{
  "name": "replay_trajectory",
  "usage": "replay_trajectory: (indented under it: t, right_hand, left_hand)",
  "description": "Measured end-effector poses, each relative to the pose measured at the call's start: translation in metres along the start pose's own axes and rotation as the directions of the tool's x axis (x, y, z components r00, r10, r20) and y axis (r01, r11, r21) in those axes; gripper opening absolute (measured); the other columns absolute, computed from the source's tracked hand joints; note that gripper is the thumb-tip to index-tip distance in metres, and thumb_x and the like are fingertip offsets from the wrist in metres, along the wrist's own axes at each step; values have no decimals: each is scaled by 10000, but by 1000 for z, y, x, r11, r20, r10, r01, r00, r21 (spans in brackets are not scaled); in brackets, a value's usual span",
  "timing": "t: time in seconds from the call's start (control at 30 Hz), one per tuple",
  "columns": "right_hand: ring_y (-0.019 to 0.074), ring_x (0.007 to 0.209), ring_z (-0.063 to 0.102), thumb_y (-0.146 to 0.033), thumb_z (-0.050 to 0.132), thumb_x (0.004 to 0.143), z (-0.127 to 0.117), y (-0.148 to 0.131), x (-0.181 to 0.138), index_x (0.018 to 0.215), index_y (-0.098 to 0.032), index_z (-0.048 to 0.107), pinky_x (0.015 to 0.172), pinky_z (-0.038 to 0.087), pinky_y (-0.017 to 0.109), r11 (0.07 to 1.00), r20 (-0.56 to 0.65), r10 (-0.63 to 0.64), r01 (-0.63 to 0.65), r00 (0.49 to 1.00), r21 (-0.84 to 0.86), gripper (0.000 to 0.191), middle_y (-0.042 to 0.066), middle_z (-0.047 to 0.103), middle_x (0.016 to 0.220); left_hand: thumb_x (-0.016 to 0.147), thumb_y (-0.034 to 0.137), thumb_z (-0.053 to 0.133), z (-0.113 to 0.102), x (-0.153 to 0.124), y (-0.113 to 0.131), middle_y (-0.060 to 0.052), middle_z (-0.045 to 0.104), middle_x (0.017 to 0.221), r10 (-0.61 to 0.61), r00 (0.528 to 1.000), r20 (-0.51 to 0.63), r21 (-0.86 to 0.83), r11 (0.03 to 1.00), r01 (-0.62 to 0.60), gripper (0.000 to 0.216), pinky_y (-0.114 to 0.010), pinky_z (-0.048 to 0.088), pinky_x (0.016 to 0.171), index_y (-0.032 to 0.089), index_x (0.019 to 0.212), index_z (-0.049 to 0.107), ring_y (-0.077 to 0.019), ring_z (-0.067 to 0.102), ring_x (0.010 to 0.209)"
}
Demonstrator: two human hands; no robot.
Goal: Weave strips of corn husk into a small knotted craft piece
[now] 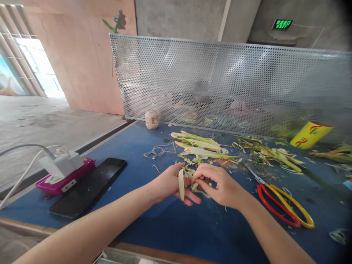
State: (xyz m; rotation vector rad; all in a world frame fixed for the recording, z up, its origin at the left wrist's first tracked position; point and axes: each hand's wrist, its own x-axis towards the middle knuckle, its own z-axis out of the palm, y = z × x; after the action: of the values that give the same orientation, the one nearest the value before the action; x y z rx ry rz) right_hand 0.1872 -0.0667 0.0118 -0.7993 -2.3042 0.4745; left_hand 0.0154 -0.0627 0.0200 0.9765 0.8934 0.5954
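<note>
Both my hands meet over the middle of a blue table (170, 227). My left hand (169, 183) is closed on a pale leaf strip (181, 187) that hangs down over its fingers. My right hand (218, 183) is curled, pinching the small woven bundle of pale green strips (195, 186) between the two hands. A pile of pale leaf strips (202, 145) lies just beyond my hands.
Red and yellow scissors (280, 205) lie right of my right hand among leaf scraps (269, 154). A black phone (89, 185), a pink box (64, 179) with a white charger (60, 163) sit left. A perforated metal screen (233, 84), a small round ball (151, 119) and a yellow roll (309, 134) stand behind.
</note>
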Motion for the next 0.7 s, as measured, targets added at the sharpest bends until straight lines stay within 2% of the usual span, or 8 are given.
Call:
replay_trajectory:
  t: [0.23, 0.37, 0.57, 0.7]
  right_hand:
    - [105, 661, 495, -64, 461, 770, 7, -3, -3, 935, -219, 448, 612, 407, 211, 996, -26, 72, -73, 997, -44, 227, -9, 541, 770]
    - [119, 742, 510, -36, 444, 752, 9, -6, -3, 935, -219, 469, 674, 404, 226, 990, 50, -30, 36, 998, -138, 261, 7, 566, 838]
    - [135, 691, 477, -40, 478, 706, 7, -7, -2, 942, -197, 492, 652, 394, 246, 963, 115, -90, 116, 989, -243, 284, 12, 543, 761]
    - [140, 686, 471, -59, 467, 742, 5, -6, -3, 943, -191, 491, 651, 392, 256, 954, 92, -87, 110, 992, -280, 242, 20, 537, 759]
  left_hand:
    - [789, 130, 547, -2, 3, 0, -68, 676, 693, -18, 1000, -16, 10, 1000, 18, 791, -232, 528, 444, 113, 1373, 14, -189, 659, 512]
    - [796, 118, 522, -3, 3, -1, -64, 674, 637, -37, 999, -3, 13, 999, 37, 612, -218, 523, 442, 88, 1321, 208, -169, 651, 497]
    - [762, 145, 559, -7, 6, -3, -77, 671, 579, -19, 999, 50, 0, 1000, 19, 294, -195, 519, 448, 76, 1045, 514, -155, 648, 503]
    - [769, 134, 535, -9, 6, -1, -75, 680, 607, -34, 998, 51, -46, 998, 36, 91, -172, 521, 459, 84, 814, 596, -130, 647, 509]
